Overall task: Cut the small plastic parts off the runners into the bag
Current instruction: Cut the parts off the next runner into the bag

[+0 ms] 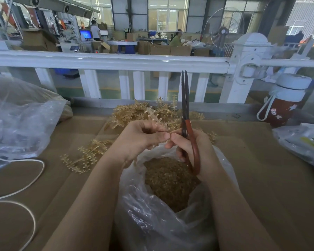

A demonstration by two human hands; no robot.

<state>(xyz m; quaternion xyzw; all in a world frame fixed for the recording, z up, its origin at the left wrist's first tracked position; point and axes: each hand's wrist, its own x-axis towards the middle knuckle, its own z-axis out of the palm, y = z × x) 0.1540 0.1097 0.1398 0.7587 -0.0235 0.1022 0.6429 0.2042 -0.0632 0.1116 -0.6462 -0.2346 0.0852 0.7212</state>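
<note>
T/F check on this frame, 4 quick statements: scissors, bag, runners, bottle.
1. The right hand holds the scissors with blades pointing up. True.
2. The scissors' blades are spread wide open. False: they are nearly shut.
3. The open bag under the hands holds cut parts. True.
4. The bottle stands at the left by the white cord. False: it stands at the far right; the cord lies at the left.
</note>
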